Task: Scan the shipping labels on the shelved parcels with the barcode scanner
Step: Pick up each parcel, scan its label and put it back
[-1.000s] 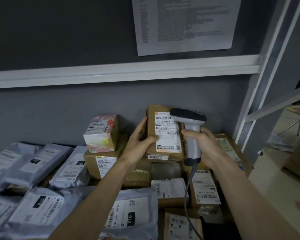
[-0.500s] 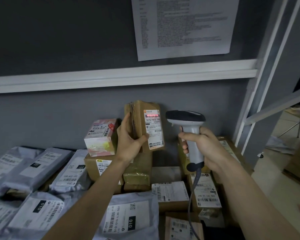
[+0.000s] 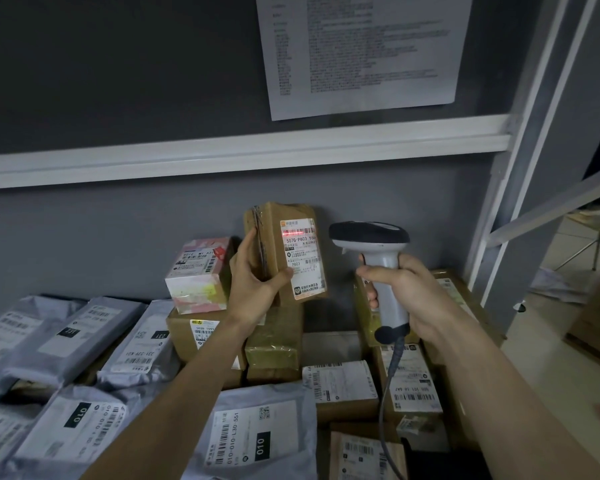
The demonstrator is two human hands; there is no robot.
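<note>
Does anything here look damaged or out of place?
Mostly orderly. The brown parcel gripped by the left hand has a dark, ragged seam along its left edge. The pink-patterned box sits askew on its carton.

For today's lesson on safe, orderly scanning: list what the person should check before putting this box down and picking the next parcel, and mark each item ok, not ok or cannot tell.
1. Red scan line lies on the label's barcode: ok, it crosses the top barcode.
2. Left hand holds the box firmly: ok, thumb on the front, fingers round the edge.
3. Thumb clear of the barcode: ok, it sits lower on the label.
4. Right hand grips the scanner, head facing the label: ok.
5. Scan registered: cannot tell, nothing shows a confirmation.
6. Cable free of snags: cannot tell, it runs down over the parcels and out of view.
</note>
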